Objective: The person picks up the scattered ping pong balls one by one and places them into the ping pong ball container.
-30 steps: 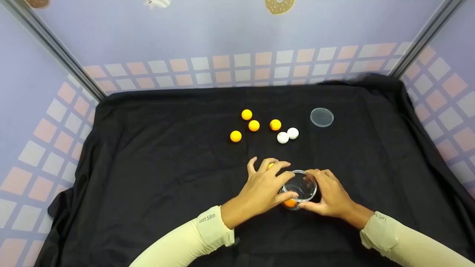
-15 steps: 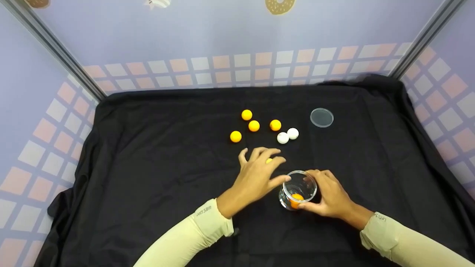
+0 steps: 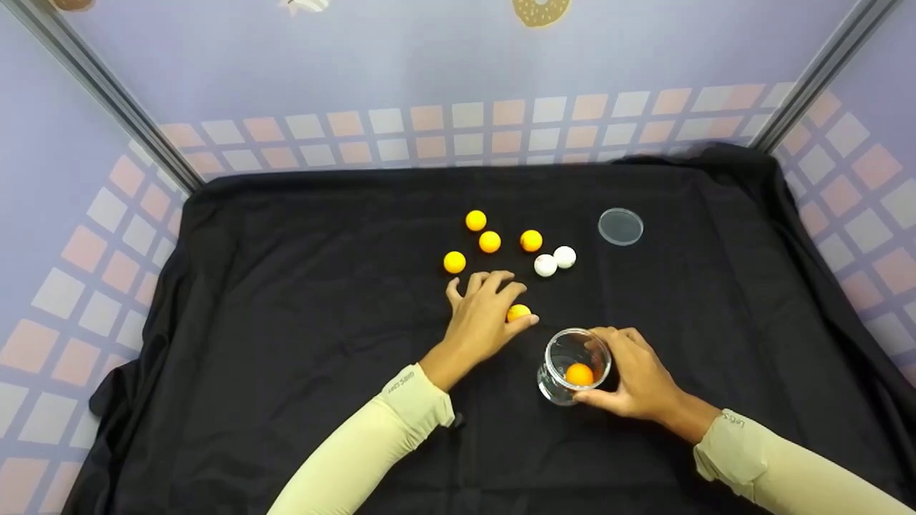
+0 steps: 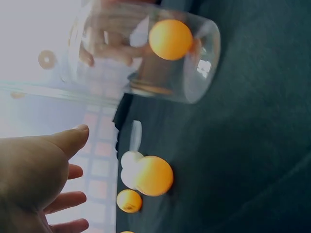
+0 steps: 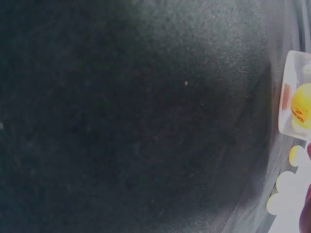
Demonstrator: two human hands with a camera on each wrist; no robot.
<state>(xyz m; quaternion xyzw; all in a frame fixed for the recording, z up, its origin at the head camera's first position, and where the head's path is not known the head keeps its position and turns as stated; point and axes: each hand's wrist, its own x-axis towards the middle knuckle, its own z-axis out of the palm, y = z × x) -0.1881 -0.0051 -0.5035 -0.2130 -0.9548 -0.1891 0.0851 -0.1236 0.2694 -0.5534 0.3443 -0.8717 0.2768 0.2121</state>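
My right hand point(image 3: 633, 375) grips a clear glass jar point(image 3: 546, 383) by its right side, the thumb near the rim. The jar tilts slightly, and one orange ping-pong ball point(image 3: 579, 374) lies inside it. To the left, my left hand point(image 3: 481, 320) is over another orange ping-pong ball point(image 3: 519, 312) with its fingers spread. In the left wrist view that ball point(image 4: 154, 175) sits on the cloth, apart from the left hand point(image 4: 43, 179). The right wrist view shows only part of the jar point(image 5: 287, 77) at its right edge.
Several orange balls point(image 3: 489, 242) and two white balls point(image 3: 545, 265) lie farther back on the black cloth point(image 3: 322, 286). A clear round lid point(image 3: 620, 227) lies at the back right. Patterned walls point(image 3: 429, 64) enclose the back and sides.
My left hand has moved from the jar up and left to the nearby ball. The orange ball, first by my left thumb at the jar, now lies inside the jar. My right hand stays put.
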